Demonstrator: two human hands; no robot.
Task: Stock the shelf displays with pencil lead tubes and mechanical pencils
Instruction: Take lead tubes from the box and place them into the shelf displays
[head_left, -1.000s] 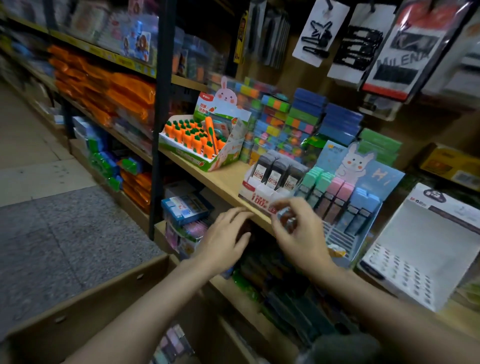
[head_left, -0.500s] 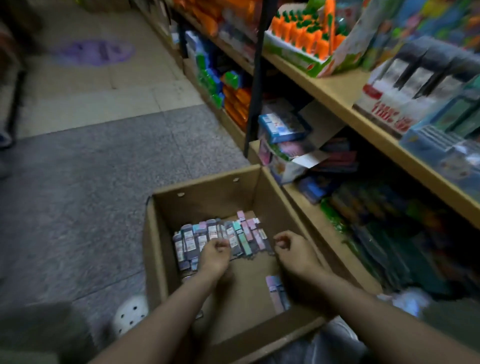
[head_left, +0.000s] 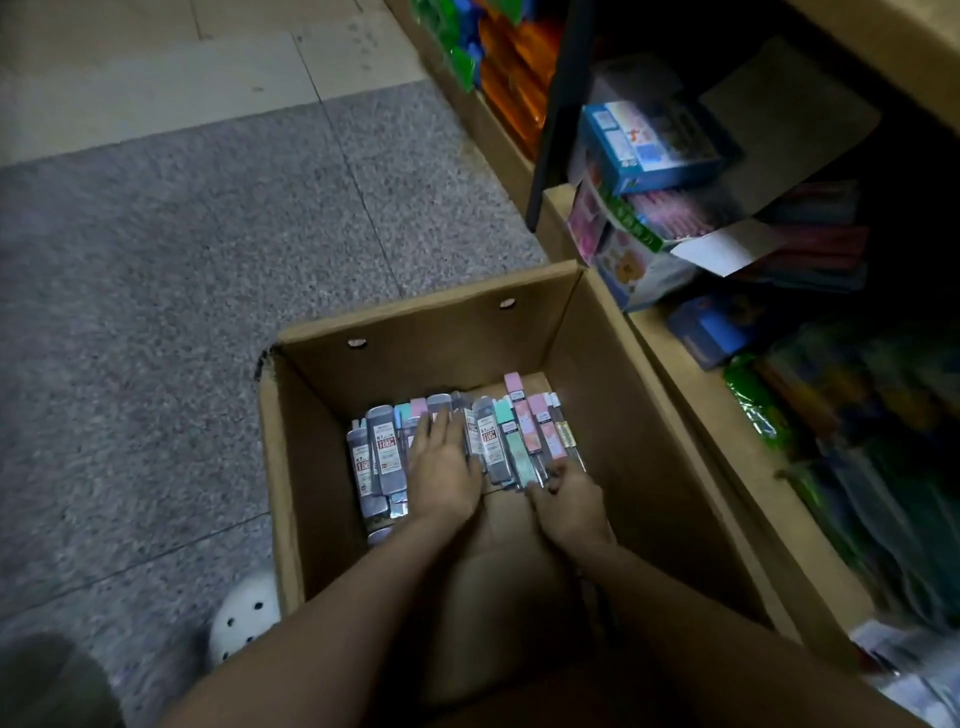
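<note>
An open cardboard box (head_left: 322, 525) stands on the floor below me. At its bottom lies a row of pencil lead tubes (head_left: 387, 457) in grey, teal and pink. My left hand (head_left: 441, 467) lies flat on the middle of the row, fingers straight. My right hand (head_left: 569, 501) is at the near ends of the teal and pink tubes (head_left: 524, 441) on the right, fingers curled against them. Whether it grips one is hidden.
A low shelf edge (head_left: 691, 395) runs beside the box on the right, with blue and pink boxes (head_left: 644, 140) and dark packets behind it. A black shelf post (head_left: 550, 119) stands ahead. Grey stone floor (head_left: 182, 249) lies to the left. A white perforated shoe (head_left: 244, 618) is beside the box.
My view dropped from the upper shelf display to the box on the floor. Both hands came down into the box; the left now lies flat on the tubes, the right reaches the right-hand ones.
</note>
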